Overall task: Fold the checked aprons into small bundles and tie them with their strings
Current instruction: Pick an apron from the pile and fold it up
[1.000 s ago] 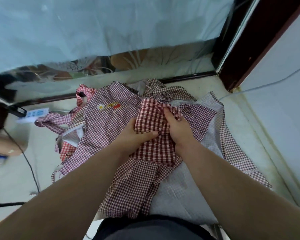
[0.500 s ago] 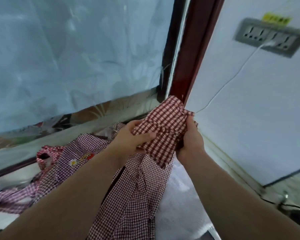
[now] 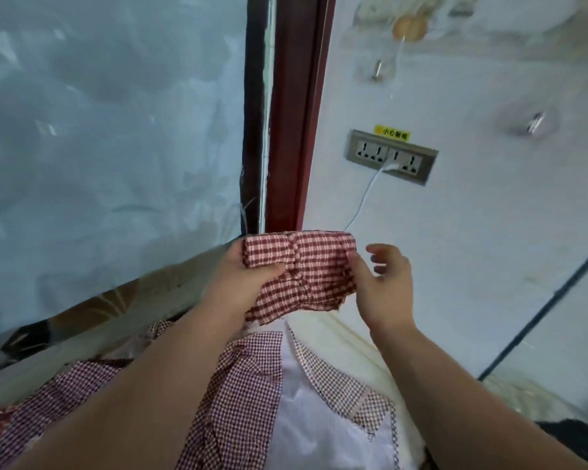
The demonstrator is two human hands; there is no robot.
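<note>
Only the head view to go on here. The left hand (image 3: 241, 278) has the red checked bundle (image 3: 302, 266) held up in the air in front of the wall, thumb on the front, the other fingers hidden behind the cloth, so a proper grip on the left end. The right hand (image 3: 384, 283) is just beside the other end. Its fingers (image 3: 382, 250) are loosely spread and not wrapped round anything, and only the thumb looks like it touches the edge of the cloth.

Progress, as far as I can judge: this one apron is folded down small, but I can't see any string round it, so the tying looks not yet done. The lower edge hangs a bit ragged too, might need one more tuck. Below the arms there's a heap of other aprons (image 3: 245, 385) in a finer check, spread out flat with white lining showing, so plenty left to fold.

Behind the bundle are a wall socket (image 3: 391, 156) with a white cable (image 3: 364, 201) plugged in, and a dark red door frame (image 3: 286, 130)
</note>
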